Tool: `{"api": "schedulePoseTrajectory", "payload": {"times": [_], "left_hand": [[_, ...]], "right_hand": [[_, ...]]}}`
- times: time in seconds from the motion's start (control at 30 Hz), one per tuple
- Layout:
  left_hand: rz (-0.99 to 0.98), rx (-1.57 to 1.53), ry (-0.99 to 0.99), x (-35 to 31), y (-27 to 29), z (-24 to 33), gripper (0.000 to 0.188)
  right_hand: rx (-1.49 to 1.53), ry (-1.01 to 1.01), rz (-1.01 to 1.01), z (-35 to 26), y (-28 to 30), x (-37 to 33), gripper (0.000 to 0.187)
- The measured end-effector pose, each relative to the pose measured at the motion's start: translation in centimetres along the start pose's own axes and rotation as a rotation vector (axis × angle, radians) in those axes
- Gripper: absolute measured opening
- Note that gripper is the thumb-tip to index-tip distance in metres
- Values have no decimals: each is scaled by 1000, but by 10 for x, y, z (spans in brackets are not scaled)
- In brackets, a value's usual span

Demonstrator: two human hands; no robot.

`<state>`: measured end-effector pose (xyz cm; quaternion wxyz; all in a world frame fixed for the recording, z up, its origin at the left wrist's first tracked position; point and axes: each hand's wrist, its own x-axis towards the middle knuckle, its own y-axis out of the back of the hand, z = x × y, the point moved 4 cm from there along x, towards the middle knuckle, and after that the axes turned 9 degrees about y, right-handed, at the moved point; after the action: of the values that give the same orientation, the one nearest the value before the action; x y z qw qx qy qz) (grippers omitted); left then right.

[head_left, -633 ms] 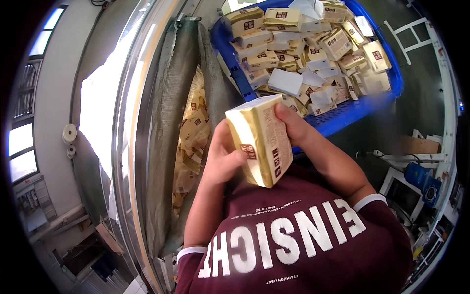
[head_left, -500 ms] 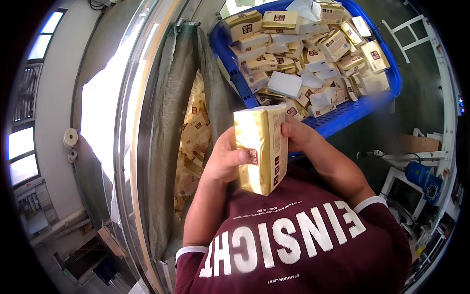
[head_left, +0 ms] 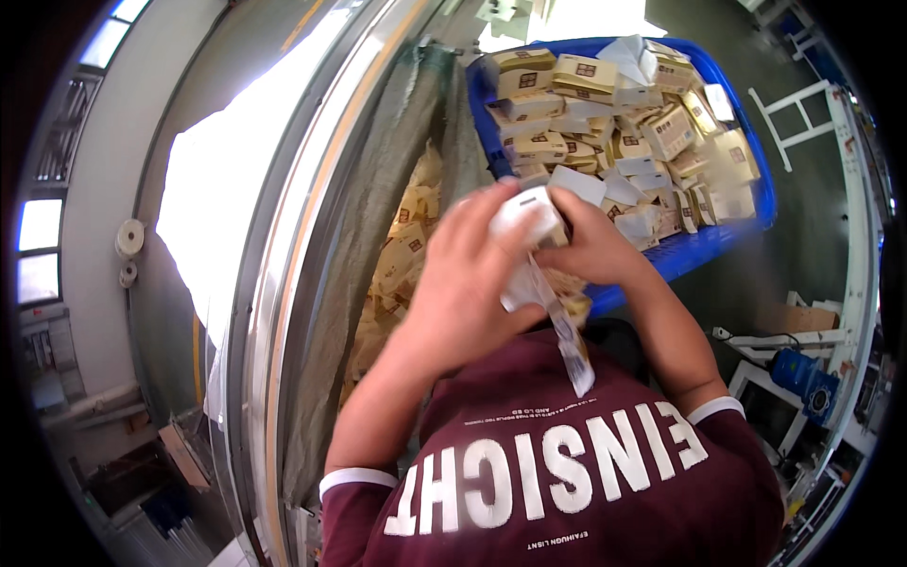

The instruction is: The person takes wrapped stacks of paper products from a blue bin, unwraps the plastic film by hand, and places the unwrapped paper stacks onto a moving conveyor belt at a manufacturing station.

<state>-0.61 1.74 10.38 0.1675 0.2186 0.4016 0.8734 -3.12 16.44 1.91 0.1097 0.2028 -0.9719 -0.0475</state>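
Note:
In front of my chest, both hands are on a tissue pack. White tissues [head_left: 529,219] show at its top, and a loose flap of plastic wrapper [head_left: 570,352] dangles below toward my shirt. My left hand [head_left: 468,274] wraps around the near left side of the white tissues, its fingers slightly blurred. My right hand [head_left: 595,236] grips the pack's right side with thumb and fingers. Just beyond stands a blue plastic basket [head_left: 765,170] heaped with similar cream-and-gold tissue packs [head_left: 588,77].
To the left, a grey-green woven sack [head_left: 373,189] gapes over crumpled gold wrappers [head_left: 404,241]. Beside it runs a long metal-edged frame [head_left: 274,302]. At the right are a white metal rack [head_left: 798,118] and a blue motor [head_left: 803,378].
The intact-looking pack has tipped, with white tissues now exposed and wrapper hanging down. My left hand has moved up and over it. The basket appears shifted rightward and lower in view.

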Motion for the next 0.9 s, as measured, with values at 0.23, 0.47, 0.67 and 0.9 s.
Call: {"api": "schedulePoseTrajectory", "payload": {"times": [0.23, 0.47, 0.67, 0.9], "left_hand": [[-270, -811, 793, -75, 11, -82, 62], [687, -1303, 667, -175, 121, -103, 76], [862, -1092, 944, -221, 177, -142, 53], [537, -701, 1622, -275, 167, -163, 53]], "right_hand": [[-52, -60, 171, -21, -57, 24, 5], [-391, 985, 761, -53, -62, 76, 6], [-878, 233, -556, 131, -181, 32, 17], [-369, 122, -183, 58, -49, 2, 12]]}}
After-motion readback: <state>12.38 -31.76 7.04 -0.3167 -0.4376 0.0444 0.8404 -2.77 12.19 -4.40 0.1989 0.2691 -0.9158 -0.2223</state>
